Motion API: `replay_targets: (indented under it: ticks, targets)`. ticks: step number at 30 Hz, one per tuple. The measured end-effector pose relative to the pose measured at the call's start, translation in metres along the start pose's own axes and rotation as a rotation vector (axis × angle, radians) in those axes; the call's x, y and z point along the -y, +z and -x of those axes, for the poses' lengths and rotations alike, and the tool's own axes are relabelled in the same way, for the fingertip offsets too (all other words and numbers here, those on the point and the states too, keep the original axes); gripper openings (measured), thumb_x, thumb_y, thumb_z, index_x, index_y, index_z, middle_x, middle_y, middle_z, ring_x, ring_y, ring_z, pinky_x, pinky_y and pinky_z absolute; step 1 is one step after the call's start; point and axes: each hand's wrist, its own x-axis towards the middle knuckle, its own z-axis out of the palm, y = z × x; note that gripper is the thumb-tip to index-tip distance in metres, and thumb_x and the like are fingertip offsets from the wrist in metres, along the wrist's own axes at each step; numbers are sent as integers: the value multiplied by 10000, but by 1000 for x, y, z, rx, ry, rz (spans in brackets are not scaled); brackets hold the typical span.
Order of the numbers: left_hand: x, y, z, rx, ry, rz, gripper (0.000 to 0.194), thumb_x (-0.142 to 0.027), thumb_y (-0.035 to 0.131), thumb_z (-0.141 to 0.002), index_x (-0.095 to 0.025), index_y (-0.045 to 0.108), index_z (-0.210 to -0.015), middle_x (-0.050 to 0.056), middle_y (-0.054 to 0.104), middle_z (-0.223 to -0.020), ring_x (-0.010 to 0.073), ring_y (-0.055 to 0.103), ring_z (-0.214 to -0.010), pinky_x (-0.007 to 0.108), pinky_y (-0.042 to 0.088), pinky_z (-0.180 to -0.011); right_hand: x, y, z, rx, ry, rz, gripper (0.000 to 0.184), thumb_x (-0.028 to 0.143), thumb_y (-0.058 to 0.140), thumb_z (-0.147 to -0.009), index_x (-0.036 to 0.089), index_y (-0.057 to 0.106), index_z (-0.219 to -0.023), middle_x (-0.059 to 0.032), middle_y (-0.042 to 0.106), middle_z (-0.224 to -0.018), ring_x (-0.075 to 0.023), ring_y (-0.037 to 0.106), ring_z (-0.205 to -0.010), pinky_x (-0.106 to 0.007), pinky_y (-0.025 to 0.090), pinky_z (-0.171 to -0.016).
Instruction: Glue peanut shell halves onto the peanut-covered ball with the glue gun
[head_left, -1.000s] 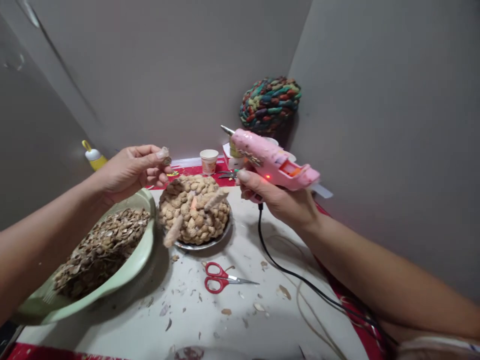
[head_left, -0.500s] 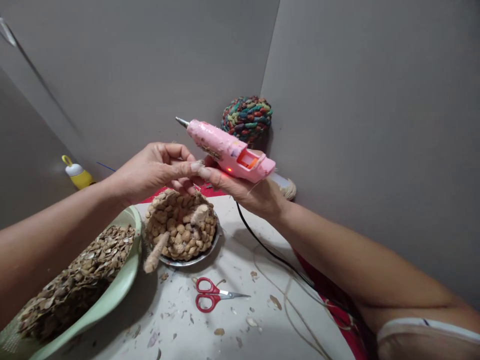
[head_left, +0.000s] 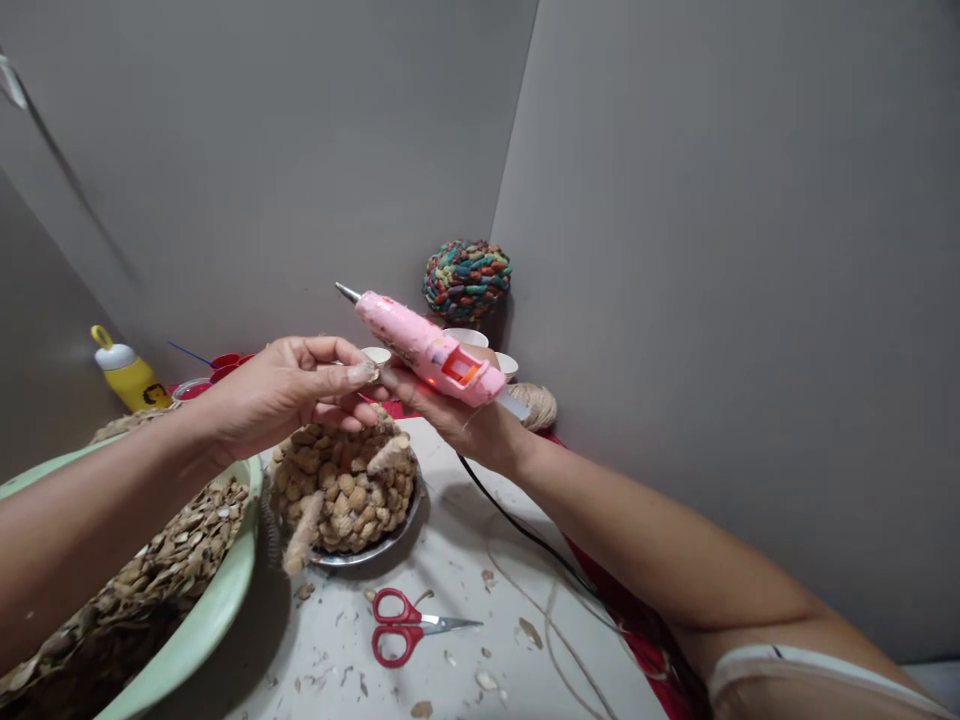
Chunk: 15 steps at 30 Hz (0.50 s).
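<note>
1. Glue gun (head_left: 405,328), seen in the head view: it is held up above and beyond the peanut-covered form (head_left: 352,500), its metal nozzle pointing up and to the left.
2. The right hand (head_left: 461,418) is wrapped around the gun's grip, thumb towards the left; a black cord (head_left: 517,518) trails down from below.
3. The left hand (head_left: 289,397) has thumb and fingers pinched together on a small piece (head_left: 375,373) (mostly hidden, so its kind is hard to tell).
4. A second ago the hands were well apart; now their thumb tips are close together, though whether they touch cannot be told. This brings the piece beside the gun, but the nozzle points away from it, so gluing seems unlikely at this instant.
5. The form sits on a metal plate (head_left: 375,556), to the right of the green basin (head_left: 217,595) of shells (head_left: 202,535). Red-handled scissors (head_left: 397,630) lie in front, among scattered fragments.
</note>
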Motion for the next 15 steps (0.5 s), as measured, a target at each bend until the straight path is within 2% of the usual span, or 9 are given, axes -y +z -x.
replay_targets:
  ticks: [4,7,11,15]
  targets:
    - [1,-1,0,24,-48,16,284,-319,938,-641,-178,729,-772,54,772,-755,177,748,-699,227,594,-636,-3,1,0,21,-54,8,250,426,548,-925,213,536,-794,-32,578,-785,-151,545,-720,-319,517,-713]
    - [1,-1,1,4,-20,10,247,-275,930,-648,-177,730,-755,38,761,-759,171,737,-711,246,594,-675,-1,-1,0,11,-61,64,233,384,575,-904,214,512,-758,-22,536,-744,-145,499,-689,-312,492,-697]
    - [-2,-1,1,-38,2,-23,232,-214,933,-616,-175,758,-765,15,742,-742,139,699,-681,231,577,-679,-2,-3,-1,5,-127,68,277,404,582,-917,208,487,-747,-16,525,-737,-137,499,-691,-307,488,-713]
    - [-4,-1,2,-32,-5,-20,239,-205,918,-617,-170,782,-810,29,746,-773,152,692,-696,270,583,-709,-6,-3,-2,57,-155,67,296,437,593,-920,213,491,-755,-10,540,-755,-139,501,-698,-314,492,-724]
